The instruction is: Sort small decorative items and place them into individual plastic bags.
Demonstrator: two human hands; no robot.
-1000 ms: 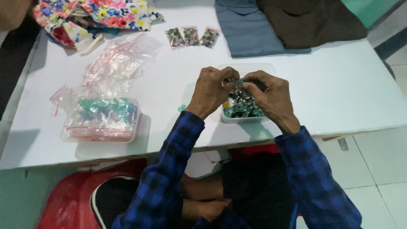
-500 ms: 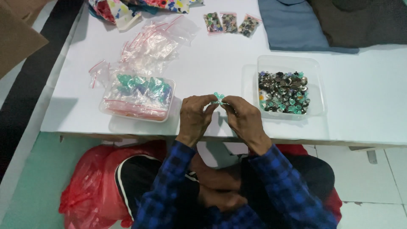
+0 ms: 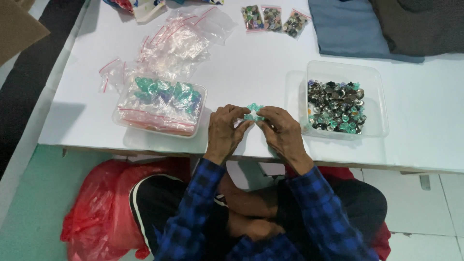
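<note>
At the far left of the white bench [image 3: 87, 116], a clear tub [image 3: 159, 107] is sitting packed with small zip bags of teal pieces, and a loose heap of empty zip bags [image 3: 176, 41] is lying behind it. Just right of the tub, the person's left hand [image 3: 225, 130] is resting at the bench's near edge, wrist bent up from a blue checked sleeve [image 3: 198, 203], fingers curled inward and pinching the left side of a small cluster of teal pieces [image 3: 254, 110]. The right hand [image 3: 282, 130] is mirroring it, knuckles up, its fingertips closing on the cluster's right side. Both hands are gripping narrowly, thumbs meeting beneath, so the teal pieces are showing between and just above the fingertips, over the bench top. Just beside the right hand, a clear tray [image 3: 377, 82] is holding a pile of dark and silvery buttons mixed with teal ones. Farther back, three small filled bags [image 3: 273, 18] are lying in a row, and folded blue cloth [image 3: 348, 29] is lying at the right.
</note>
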